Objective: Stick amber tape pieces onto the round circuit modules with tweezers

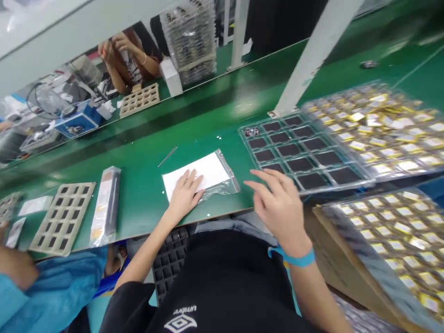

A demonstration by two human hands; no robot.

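Note:
My left hand (185, 194) lies flat on a white sheet (211, 170) on the green bench, its fingers stretched out. Beneath and beside the sheet is a clear zip bag (226, 187), its zip edge toward the right. My right hand (279, 203), with a blue wristband, hovers over the bench edge, fingers apart and nothing in them. Just beyond its fingertips sits a clear compartment tray (255, 159) with dark pads and one small round part (251, 132) in its far left pocket. Tweezers (168, 156) rest behind the sheet.
Clear trays of yellow-edged parts (388, 134) stand right, with another stack (391, 231) on a carton. A white post (312, 60) rises behind the compartment tray. Left are a wrapped packet (106, 203) and a beige tray (64, 217). Co-workers sit at left and across the bench.

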